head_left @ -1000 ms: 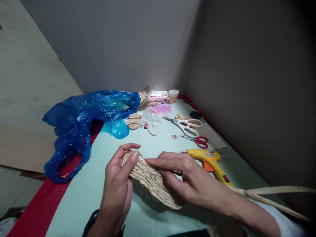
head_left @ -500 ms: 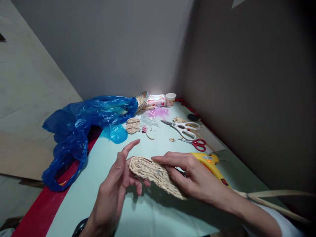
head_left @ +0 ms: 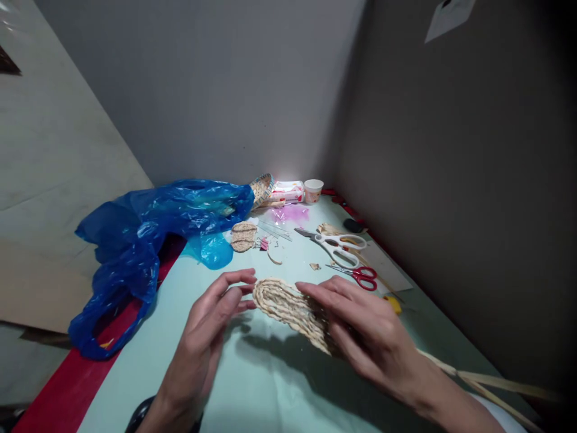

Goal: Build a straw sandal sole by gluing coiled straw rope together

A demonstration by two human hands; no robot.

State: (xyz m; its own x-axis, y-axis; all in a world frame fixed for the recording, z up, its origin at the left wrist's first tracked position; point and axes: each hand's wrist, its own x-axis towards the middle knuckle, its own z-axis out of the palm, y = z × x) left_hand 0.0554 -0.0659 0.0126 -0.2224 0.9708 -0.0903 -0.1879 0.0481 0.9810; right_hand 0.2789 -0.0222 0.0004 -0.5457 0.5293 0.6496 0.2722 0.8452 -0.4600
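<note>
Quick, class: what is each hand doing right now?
Left hand: open, fingers loosely curled at the end of the woven piece; whether it touches cannot be told.
Right hand: closed, holding the woven piece.

Dim o/all; bright glow low on back wall; R wall v. dark; shadows on table.

On this pale green-topped bench, we can read no word, brand or number. Red and pink printing marks the white, oblong pack by the smooth grey wall, its characters too small for us to make out. Beside it, we see reddish print, equally illegible, on the small, white, tapered cup. The white, flat sheet at upper right bears one dark mark we cannot decipher.
</note>
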